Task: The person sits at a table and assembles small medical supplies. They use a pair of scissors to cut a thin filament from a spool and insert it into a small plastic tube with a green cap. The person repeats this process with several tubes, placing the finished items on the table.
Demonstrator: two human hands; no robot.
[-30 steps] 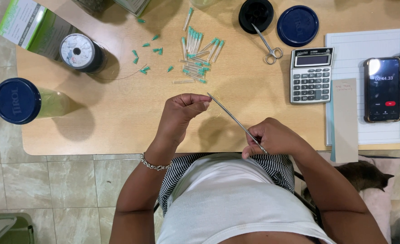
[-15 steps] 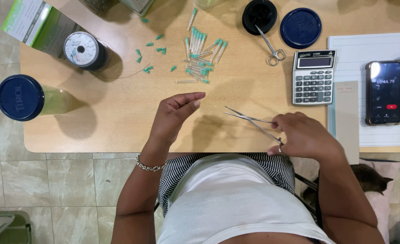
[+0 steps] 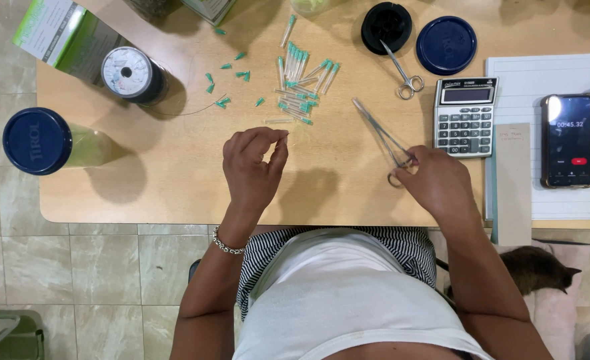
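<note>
My right hand [image 3: 441, 183] grips the ring handles of long thin metal forceps [image 3: 380, 135], whose tips point up-left over the wooden table [image 3: 175, 173]. My left hand [image 3: 253, 167] hovers left of them, thumb and forefinger pinched together; anything between them is too small to see. Just beyond both hands lies a pile of capped needles with green hubs [image 3: 301, 87], with loose green caps [image 3: 228, 73] scattered to its left.
A thread spool [image 3: 131, 73] trails a thin strand toward the caps. Small scissors [image 3: 403, 72], a black lid [image 3: 387, 27], a blue lid [image 3: 446, 45], a calculator [image 3: 466, 115], a phone [image 3: 567, 140] on a notepad [image 3: 541, 73], a blue-lidded jar [image 3: 38, 140] and a green box [image 3: 61, 37] ring the table. A cat [image 3: 535, 267] lies on the floor at right.
My right hand has carried the forceps away to the right and up, off my left fingers. The left hand has lifted slightly and stays pinched.
</note>
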